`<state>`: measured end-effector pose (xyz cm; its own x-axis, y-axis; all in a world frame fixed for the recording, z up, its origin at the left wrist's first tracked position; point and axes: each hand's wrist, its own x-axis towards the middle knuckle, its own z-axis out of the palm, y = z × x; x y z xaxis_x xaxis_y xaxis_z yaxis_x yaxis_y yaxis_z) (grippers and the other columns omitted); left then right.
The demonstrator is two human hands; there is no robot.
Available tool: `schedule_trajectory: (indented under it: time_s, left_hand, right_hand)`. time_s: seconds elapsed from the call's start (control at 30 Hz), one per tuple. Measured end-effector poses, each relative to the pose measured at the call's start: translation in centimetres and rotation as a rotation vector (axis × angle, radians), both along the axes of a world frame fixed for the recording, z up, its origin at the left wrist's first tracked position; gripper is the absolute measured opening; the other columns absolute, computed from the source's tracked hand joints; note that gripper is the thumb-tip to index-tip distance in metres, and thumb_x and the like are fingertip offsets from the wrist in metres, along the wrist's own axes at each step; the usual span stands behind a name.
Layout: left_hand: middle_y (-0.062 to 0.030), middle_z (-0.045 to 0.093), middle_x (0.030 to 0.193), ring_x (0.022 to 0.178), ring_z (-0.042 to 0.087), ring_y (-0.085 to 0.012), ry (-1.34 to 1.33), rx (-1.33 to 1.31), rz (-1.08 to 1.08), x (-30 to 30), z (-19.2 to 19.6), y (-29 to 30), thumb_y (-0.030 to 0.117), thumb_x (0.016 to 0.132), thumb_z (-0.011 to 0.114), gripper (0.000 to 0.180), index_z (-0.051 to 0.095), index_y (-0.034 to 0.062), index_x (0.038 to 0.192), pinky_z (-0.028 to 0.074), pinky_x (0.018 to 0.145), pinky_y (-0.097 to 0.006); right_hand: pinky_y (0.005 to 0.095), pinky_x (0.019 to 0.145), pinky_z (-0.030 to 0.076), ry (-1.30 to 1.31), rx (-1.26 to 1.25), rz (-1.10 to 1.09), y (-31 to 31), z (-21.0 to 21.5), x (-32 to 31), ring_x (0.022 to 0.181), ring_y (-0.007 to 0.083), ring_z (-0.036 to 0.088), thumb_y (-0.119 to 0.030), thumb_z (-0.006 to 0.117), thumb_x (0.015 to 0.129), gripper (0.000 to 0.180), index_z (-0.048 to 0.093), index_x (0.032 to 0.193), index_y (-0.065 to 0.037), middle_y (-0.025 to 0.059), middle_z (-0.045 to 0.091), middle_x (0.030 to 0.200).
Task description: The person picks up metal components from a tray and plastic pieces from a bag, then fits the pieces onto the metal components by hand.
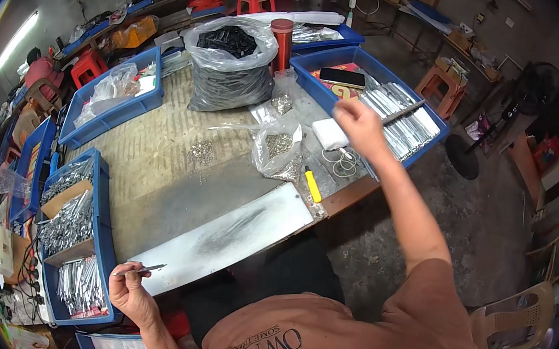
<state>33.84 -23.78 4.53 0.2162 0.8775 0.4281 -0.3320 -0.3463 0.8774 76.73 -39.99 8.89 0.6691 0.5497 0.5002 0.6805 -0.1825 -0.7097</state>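
Observation:
My left hand (131, 293) is at the near left edge of the table, its fingers pinched on a slim grey metal piece (153, 268) that points right over a white board (234, 235). Dark smudges cover the board's middle. My right hand (362, 127) reaches out to the far right with curled fingers; what they hold, if anything, does not show. It is over the near edge of a blue tray (427, 146) of long silvery metal strips (397, 109), close to a white box (329, 134). A dark flat bar (404, 112) lies across the strips.
A clear bag of small metal parts (275, 150) and a yellow-handled tool (312, 186) lie mid-table. Behind stand a large bag of black pieces (229, 76) and a red cylinder (281, 42). A phone (342, 77) rests in the right tray. Left, a blue bin (102, 244) holds metal parts.

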Motion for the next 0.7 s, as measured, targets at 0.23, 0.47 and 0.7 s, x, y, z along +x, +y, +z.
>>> schedule_trajectory:
  time_s: [0.23, 0.47, 0.7]
  left_hand:
    - [-0.0077, 0.055, 0.079, 0.070, 0.054, -0.0136, -0.025, -0.080, -0.009, 1.3, -0.6, -0.5, 0.011, 0.084, 0.058, 0.009, 0.054, 0.0017, 0.084, 0.046, 0.055, -0.024]
    - [-0.0058, 0.054, 0.079, 0.070, 0.055, -0.0127, 0.027, -0.055, -0.021, 2.1, -0.4, -1.3, 0.009, 0.085, 0.056, 0.009, 0.052, 0.0019, 0.081, 0.048, 0.055, -0.024]
    - [-0.0060, 0.054, 0.078, 0.067, 0.054, -0.0125, 0.035, -0.061, 0.004, 2.3, -0.8, -1.8, 0.008, 0.085, 0.056, 0.009, 0.053, 0.0013, 0.081, 0.048, 0.053, -0.023]
  right_hand:
    - [0.0395, 0.072, 0.046, -0.267, -0.687, -0.291, -1.8, 0.5, 9.6, 0.081, 0.0322, 0.060, -0.016, 0.055, 0.071, 0.021, 0.064, 0.084, -0.002, 0.0191, 0.062, 0.085]
    - [0.0405, 0.077, 0.047, -0.171, -1.138, -0.222, -0.3, 0.3, 9.4, 0.091, 0.0341, 0.059, -0.005, 0.048, 0.069, 0.025, 0.062, 0.086, 0.006, 0.0248, 0.060, 0.092]
    - [0.0400, 0.069, 0.048, -0.120, -1.198, -0.118, 0.4, -0.2, 10.8, 0.084, 0.0360, 0.061, -0.003, 0.049, 0.065, 0.028, 0.060, 0.087, 0.009, 0.0282, 0.059, 0.089]
